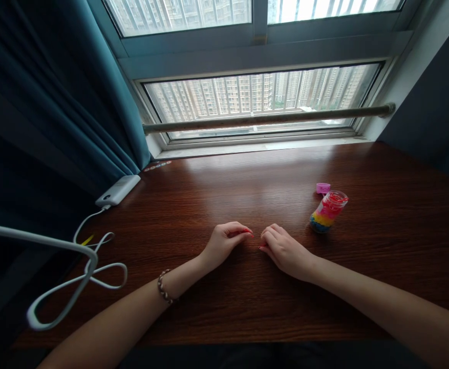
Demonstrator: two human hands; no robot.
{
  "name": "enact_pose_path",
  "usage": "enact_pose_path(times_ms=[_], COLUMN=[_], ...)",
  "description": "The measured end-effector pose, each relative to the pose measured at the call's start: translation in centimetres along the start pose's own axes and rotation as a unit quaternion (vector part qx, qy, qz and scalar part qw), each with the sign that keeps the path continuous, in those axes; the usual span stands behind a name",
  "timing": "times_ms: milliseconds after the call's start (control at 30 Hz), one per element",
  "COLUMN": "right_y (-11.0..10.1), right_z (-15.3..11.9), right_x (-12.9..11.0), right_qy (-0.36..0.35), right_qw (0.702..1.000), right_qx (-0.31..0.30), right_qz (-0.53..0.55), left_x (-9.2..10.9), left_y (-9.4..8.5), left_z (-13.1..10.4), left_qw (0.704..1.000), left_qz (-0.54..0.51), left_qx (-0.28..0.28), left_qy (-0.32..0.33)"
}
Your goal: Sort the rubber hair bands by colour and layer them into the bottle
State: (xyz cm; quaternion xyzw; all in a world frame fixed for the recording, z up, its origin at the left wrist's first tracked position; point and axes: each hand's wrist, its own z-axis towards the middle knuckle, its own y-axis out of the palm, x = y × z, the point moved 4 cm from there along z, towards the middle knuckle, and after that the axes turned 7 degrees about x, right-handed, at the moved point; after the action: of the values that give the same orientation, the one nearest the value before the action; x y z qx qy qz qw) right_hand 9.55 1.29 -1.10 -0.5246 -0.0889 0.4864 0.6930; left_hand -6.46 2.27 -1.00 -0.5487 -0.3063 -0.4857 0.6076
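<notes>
Near the middle of the dark wooden table, my left hand point(228, 240) is closed in a pinch, thumb against fingers. Red shows at its fingertips; whether this is nail colour or a small red thing I cannot tell. Just to the right, a small gap away, my right hand point(283, 250) has its fingers curled in and closed, also with red at the tips. What it may hold is hidden. Beyond my right hand stands an open clear jar point(327, 211) filled with coloured layers, blue at the bottom, then yellow, pink and red. A small pink piece point(323, 188) lies behind it.
A white power bank point(118, 190) sits at the table's left edge, with a looping white cable point(89, 269) running from it. Blue curtain point(105, 102) hangs on the left. A rail point(262, 120) crosses the window behind the wooden table point(224, 189).
</notes>
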Motion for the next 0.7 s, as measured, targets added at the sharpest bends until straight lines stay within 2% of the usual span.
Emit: enact_pose_path(times_ms=[133, 233, 500, 700], right_y=[-0.3, -0.4, 0.2, 0.2], right_z=[-0.2, -0.3, -0.3, -0.3], right_x=[0.2, 0.5, 1.4, 0.9], right_qy=[0.033, 0.039, 0.058, 0.021], right_qw=[0.996, 0.995, 0.994, 0.996], right_qx=[0.047, 0.063, 0.046, 0.03], right_qz=[0.067, 0.072, 0.079, 0.078], left_x=[0.3, 0.3, -0.6, -1.1], left_y=[0.4, 0.4, 0.2, 0.3], left_z=[-0.4, -0.5, -0.2, -0.3], left_qw=[0.999, 0.999, 0.984, 0.972], left_qz=[-0.02, -0.028, -0.134, -0.17], left_qx=[-0.016, -0.005, 0.035, 0.029], left_qy=[-0.031, -0.042, -0.115, -0.157])
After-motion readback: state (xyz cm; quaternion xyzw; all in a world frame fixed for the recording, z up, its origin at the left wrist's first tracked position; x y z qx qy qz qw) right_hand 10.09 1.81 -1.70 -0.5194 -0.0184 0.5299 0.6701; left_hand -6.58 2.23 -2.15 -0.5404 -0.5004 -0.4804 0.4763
